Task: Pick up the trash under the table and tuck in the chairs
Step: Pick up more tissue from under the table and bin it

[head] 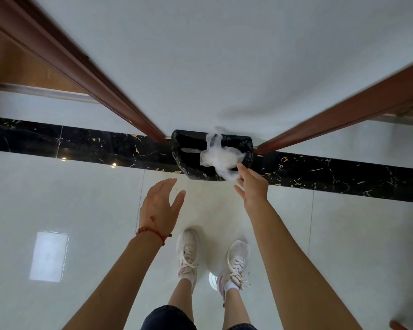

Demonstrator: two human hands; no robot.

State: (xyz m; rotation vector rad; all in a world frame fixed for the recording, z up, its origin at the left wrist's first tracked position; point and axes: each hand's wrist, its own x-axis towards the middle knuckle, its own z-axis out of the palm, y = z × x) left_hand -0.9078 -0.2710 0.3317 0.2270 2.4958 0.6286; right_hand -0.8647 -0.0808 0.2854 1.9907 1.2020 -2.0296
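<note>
Glossy floor, white bag touching right grip

Bin liner: black. Trash: white, translucent. Floor: pale glossy tile, crossed by a black band veined gold and white. Door frames: reddish-brown. My bracelet: red. My shoes: white, pink trim.
</note>
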